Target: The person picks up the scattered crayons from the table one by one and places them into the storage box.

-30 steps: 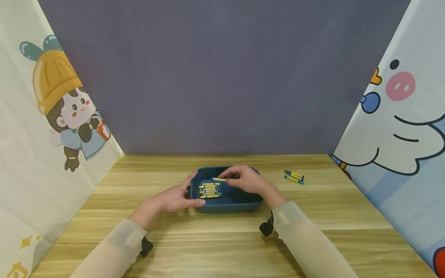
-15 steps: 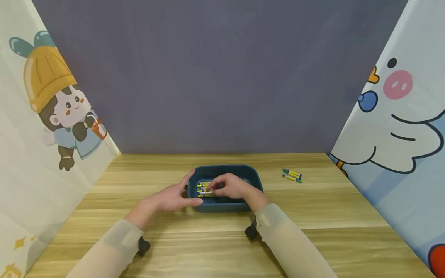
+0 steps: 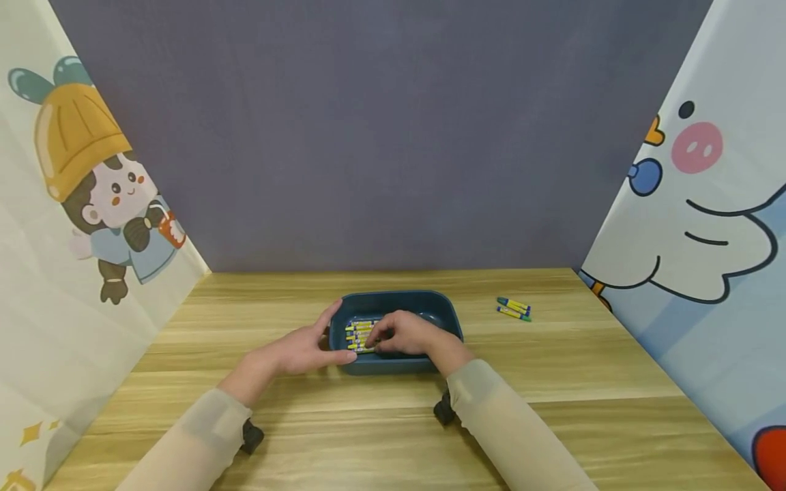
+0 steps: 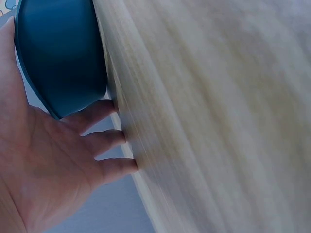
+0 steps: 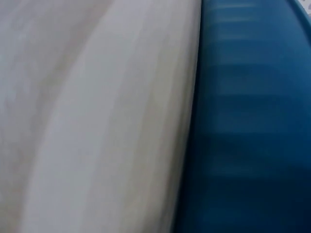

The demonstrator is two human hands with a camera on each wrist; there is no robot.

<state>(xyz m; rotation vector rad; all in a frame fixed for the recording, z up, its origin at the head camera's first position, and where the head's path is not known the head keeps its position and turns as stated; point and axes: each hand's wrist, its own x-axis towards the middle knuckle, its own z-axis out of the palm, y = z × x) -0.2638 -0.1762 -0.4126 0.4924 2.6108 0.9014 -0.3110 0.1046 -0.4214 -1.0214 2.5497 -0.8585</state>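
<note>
Both arms reach forward in thin, pale beige sleeves. The left hand (image 3: 302,352) lies palm inward against the left side of the dark blue plastic tub (image 3: 443,315), its thumb along the tub's near corner and a finger up on the rim. In the left wrist view its fingers (image 4: 104,141) are straight and a little spread. The right hand (image 3: 406,333) dips into the tub, knuckles up, fingers curled down toward the tub's left half. A small black band sits under each wrist.
</note>
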